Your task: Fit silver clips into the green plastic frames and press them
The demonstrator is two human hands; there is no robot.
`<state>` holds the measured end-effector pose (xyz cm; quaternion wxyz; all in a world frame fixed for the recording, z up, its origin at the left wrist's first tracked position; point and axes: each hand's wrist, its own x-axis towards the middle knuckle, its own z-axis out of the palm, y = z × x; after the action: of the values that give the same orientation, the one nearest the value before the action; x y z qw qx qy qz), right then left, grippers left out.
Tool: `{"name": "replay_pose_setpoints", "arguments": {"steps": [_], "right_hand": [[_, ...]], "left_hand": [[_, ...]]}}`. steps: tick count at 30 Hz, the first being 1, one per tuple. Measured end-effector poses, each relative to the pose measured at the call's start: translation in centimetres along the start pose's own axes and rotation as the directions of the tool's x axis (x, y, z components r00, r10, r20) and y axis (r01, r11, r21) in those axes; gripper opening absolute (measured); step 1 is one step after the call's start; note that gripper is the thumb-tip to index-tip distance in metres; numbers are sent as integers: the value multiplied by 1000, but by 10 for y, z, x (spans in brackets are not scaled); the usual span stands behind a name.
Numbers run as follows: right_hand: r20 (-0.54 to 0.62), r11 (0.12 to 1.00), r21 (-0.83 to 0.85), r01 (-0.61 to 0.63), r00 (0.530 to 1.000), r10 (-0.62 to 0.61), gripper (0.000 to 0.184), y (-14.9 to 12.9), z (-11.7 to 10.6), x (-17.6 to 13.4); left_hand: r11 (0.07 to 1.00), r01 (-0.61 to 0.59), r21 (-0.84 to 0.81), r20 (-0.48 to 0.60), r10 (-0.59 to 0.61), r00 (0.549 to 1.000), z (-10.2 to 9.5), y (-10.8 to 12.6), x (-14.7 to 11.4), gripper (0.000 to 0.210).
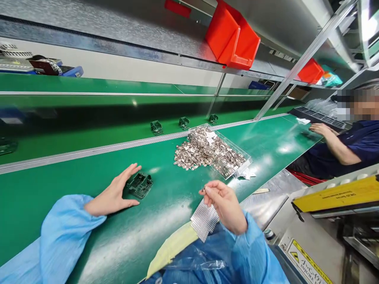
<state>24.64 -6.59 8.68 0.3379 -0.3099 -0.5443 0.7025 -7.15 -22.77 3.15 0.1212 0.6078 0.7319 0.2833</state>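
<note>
Head view: a dark green circuit assembly (140,186) is set on the smooth surface (166,183), left of the right grip (225,204) and nearer the left grip (111,193), by whose spread fingers and thumb it is flanked. A tiny part (203,190) is pinched in the right grip, by which a silvery, gridded sheet (204,221) is partly covered. Metallic pieces (194,153) are heaped in and beside a clear tray (244,167).

Red bin (233,37) is standing on metal shelf (118,25); second red bin (310,71) is sitting farther right; co-worker (361,139) is wearing dark blue; yellow panel (340,194) is bearing print.
</note>
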Motion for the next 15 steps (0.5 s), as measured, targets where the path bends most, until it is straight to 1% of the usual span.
{"name": "replay_pose_setpoints", "arguments": {"steps": [1,2,3,4,5,7,9,10,12,13,15], "right_hand": [[8,1000,18,-18,1000,17,29,5,4,-11],[-2,999,23,-22,1000,22,27,11,8,-21],[-27,999,24,-21,999,22,27,17,11,-28],[-60,999,28,-18,998,20,27,23,15,-34],[-93,999,35,-15,996,19,27,29,19,-38],[-129,998,52,-18,991,25,27,38,26,-44],[-135,1000,27,-3,991,6,26,42,33,-49],[-137,1000,-12,23,990,-25,24,43,36,-51],[-154,989,-118,91,982,-109,20,44,43,-56],[-162,978,-172,115,976,-143,18,45,46,-58],[-172,961,-248,125,970,-170,14,47,52,-62]], "left_hand": [[1000,-3,-21,61,5,998,-4,1,4,98],[999,1,-40,95,3,995,-5,4,6,92],[998,4,-62,100,2,995,-5,9,8,84],[996,0,-94,79,8,997,-1,18,8,75],[989,-5,-145,35,11,999,4,28,6,68],[949,-8,-314,-91,-22,996,23,54,0,56],[855,-4,-518,-184,-107,977,45,83,-10,53],[794,-1,-608,-196,-149,969,55,98,-15,54],[677,17,-735,-156,-193,969,72,122,-24,55],[630,38,-775,-119,-205,972,77,131,-27,55],[560,90,-823,-47,-226,973,83,144,-31,55]]}}
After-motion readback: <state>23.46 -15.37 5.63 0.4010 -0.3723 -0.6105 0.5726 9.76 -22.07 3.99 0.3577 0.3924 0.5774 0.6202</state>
